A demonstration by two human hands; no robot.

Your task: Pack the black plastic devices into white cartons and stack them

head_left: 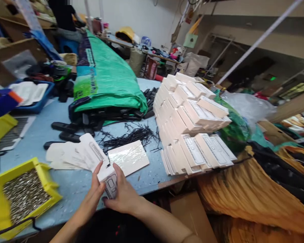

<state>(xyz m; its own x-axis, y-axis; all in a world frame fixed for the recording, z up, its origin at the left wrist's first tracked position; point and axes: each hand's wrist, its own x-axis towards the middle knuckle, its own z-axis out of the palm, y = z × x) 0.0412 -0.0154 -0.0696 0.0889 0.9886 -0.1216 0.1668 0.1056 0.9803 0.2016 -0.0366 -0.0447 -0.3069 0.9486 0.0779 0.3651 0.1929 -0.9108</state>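
A small white carton [110,186] with a printed outline on its side is between my two hands at the table's front edge. My left hand [93,194] presses its fingers against the carton's left side. My right hand [124,194] grips it from the right, thumb near the top edge. An end of the carton points toward the fanned flat white cartons [68,153] just beyond. Beside it lies a white rectangular pack [129,157] with a shiny, clear surface. Behind the pack is a heap of thin black sticks [131,136]; their exact kind is unclear.
Stacked white boxes [190,116] rise on the right. A yellow bin [47,192] of small metal pieces stands at the left. A green sack [111,74] spills black, elongated parts [66,127] onto the blue table [73,187]. A person [63,17] is in the background.
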